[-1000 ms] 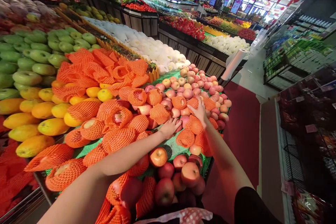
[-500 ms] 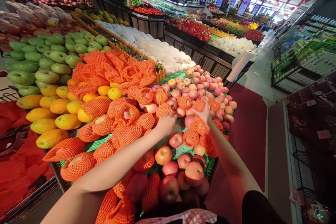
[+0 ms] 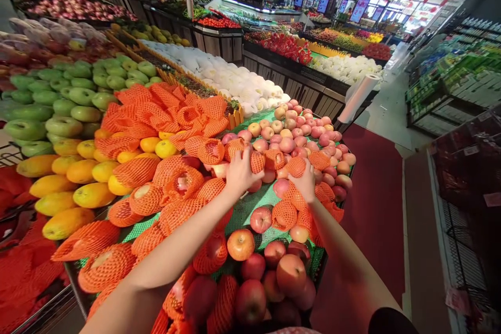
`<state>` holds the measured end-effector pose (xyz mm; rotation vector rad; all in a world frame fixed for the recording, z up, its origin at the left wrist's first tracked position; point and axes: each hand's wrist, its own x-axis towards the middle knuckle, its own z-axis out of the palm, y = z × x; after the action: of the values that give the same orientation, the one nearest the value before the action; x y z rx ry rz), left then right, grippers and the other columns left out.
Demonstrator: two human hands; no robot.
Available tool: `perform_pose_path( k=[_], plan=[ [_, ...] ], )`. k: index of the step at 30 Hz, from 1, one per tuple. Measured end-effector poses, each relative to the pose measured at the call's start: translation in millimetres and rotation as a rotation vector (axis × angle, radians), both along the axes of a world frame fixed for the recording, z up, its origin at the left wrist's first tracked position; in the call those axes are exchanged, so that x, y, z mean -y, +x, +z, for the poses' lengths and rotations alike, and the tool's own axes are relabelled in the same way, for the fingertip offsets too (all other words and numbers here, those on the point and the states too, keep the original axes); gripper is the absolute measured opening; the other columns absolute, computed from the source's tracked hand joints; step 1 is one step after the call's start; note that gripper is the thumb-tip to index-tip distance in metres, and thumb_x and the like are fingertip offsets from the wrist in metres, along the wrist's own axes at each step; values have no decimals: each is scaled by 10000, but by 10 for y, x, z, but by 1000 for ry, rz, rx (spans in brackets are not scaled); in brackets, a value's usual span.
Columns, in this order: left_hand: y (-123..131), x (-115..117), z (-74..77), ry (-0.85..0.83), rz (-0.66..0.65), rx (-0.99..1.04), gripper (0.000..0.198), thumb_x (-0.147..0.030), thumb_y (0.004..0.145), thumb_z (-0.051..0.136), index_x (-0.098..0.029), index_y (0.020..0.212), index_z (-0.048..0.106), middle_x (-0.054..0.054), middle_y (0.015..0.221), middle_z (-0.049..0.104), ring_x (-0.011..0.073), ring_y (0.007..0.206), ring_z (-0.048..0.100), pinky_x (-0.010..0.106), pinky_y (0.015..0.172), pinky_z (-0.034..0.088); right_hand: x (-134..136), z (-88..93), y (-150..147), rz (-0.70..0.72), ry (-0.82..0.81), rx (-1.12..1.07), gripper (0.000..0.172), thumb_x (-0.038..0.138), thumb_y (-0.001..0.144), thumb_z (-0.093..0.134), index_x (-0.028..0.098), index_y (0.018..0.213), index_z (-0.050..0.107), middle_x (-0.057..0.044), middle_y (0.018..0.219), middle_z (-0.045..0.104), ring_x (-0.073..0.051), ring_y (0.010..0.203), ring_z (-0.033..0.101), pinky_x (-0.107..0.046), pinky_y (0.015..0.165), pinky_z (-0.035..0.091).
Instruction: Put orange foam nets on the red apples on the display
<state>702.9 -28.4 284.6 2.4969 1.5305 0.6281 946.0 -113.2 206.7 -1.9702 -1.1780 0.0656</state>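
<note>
My left hand (image 3: 239, 173) is closed round an apple in an orange foam net (image 3: 257, 162), over the middle of the display. To its right, my right hand (image 3: 305, 181) curls its fingers about another netted apple (image 3: 296, 167). Just below the right hand lie several more netted apples (image 3: 284, 215). Bare red apples (image 3: 261, 219) rest on the green mesh mat (image 3: 250, 207) between my forearms. Beyond both hands spreads a bed of small pink apples (image 3: 287, 144).
Papayas (image 3: 94, 194) and green apples (image 3: 64, 126) fill the left side, with empty-looking orange nets (image 3: 152, 109) piled beside them. White-wrapped fruit (image 3: 238, 81) lies behind. A plastic bag roll (image 3: 358, 98) stands at the far right corner, above dark red flooring (image 3: 376, 209).
My left hand has moved up and slightly left, and its fingers now wrap a netted apple. My right hand has drawn its fingers in closer round its netted apple. The view has shifted slightly.
</note>
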Motion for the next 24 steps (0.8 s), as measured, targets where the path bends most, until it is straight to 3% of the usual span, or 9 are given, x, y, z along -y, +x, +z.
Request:
perform_pose_path(
  k=[3, 7, 10, 12, 15, 18, 21, 24],
  plan=[
    [313, -349, 96, 72, -58, 68, 885, -451, 825, 750, -119, 1529, 328, 220, 1440, 509, 363, 1295, 559, 436, 1052, 505, 9, -11, -19, -1, 25, -2, 893, 327, 713, 838, 145, 1495, 446, -202, 1373, 579, -364, 1253, 591, -477, 1044, 516],
    [763, -971, 29, -102, 55, -159, 892, -461, 828, 765, -58, 1508, 352, 278, 1373, 566, 411, 1268, 585, 445, 995, 513, 25, 13, -50, -35, -17, 3, 837, 406, 754, 813, 187, 1477, 455, -177, 1360, 593, -367, 1234, 598, -485, 1002, 528],
    [932, -1238, -36, -191, 21, -289, 825, -496, 870, 722, -55, 1495, 412, 291, 1377, 592, 427, 1283, 588, 482, 1075, 457, 32, 24, -55, -15, -44, 3, 808, 427, 785, 790, 210, 1479, 436, -166, 1364, 583, -365, 1237, 593, -481, 981, 534],
    [942, -1225, -76, -184, -11, -309, 779, -527, 935, 627, -66, 1523, 407, 305, 1530, 479, 449, 1383, 509, 515, 1138, 399, 27, 21, -47, -1, -56, 8, 813, 403, 788, 793, 221, 1490, 426, -165, 1368, 577, -368, 1232, 592, -474, 979, 533],
    [800, -964, -177, -43, -48, -260, 717, -454, 1009, 470, -25, 1570, 342, 299, 1686, 241, 451, 1525, 320, 536, 1215, 301, 2, 14, -26, -10, -66, 23, 844, 422, 784, 806, 236, 1515, 427, -164, 1359, 581, -382, 1206, 607, -472, 978, 531],
    [519, -638, -328, 11, -205, -291, 747, -386, 942, 571, 36, 1528, 380, 325, 1676, 236, 426, 1591, 184, 515, 1277, 210, -28, 14, -5, -21, -85, 46, 878, 451, 753, 825, 230, 1516, 452, -165, 1336, 595, -395, 1189, 622, -488, 974, 535],
    [274, -459, -414, -55, -343, -384, 751, -371, 870, 684, -40, 1496, 435, 293, 1583, 401, 385, 1539, 319, 490, 1287, 209, -42, 20, 11, -15, -100, 63, 890, 415, 735, 831, 201, 1516, 461, -180, 1342, 595, -393, 1189, 626, -493, 981, 533],
    [187, -386, -340, -60, -331, -411, 637, -254, 877, 655, -81, 1458, 461, 254, 1415, 530, 364, 1341, 527, 491, 1200, 351, -40, 22, 19, -4, -89, 73, 885, 372, 740, 822, 168, 1519, 453, -199, 1356, 590, -391, 1212, 615, -497, 993, 529]
  ],
)
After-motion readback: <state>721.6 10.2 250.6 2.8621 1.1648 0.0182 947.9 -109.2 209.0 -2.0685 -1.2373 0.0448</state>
